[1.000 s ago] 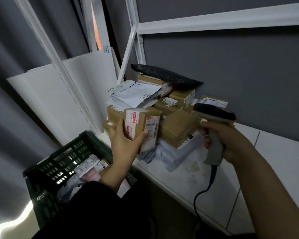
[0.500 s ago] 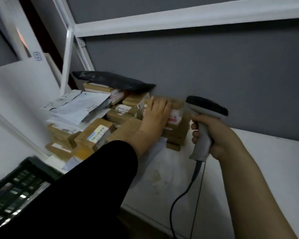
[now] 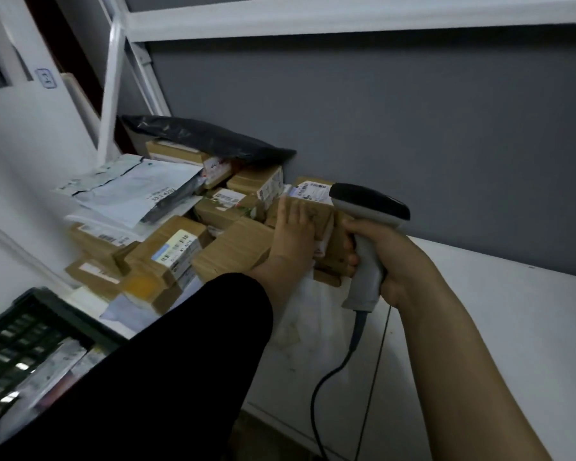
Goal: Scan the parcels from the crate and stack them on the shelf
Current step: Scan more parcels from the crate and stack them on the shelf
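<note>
Shelf (image 3: 496,311) carries a parcel pile (image 3: 180,247). Left grip (image 3: 293,234), fingers straight, presses a brown parcel (image 3: 321,219) onto it; right grip (image 3: 391,257) clasps the scanner (image 3: 369,202). Crate (image 3: 30,302) holds further parcels (image 3: 57,361): work remains.

Matt brown cardboard for the parcels (image 3: 233,251), faintly rough, with smooth white paper labels (image 3: 177,249); crinkled, slightly glossy black plastic for the bag (image 3: 207,138) on top, and thin pale grey film (plastic by its look) for the envelope (image 3: 133,194). Smooth matt grey plastic on the scanner (image 3: 368,271) handle, glossier black on its head. White painted metal for the frame (image 3: 108,94), scuffed smooth white board for the shelf (image 3: 529,327), dark moulded plastic for the crate (image 3: 57,304), matt black cloth for the sleeve (image 3: 167,377).
</note>
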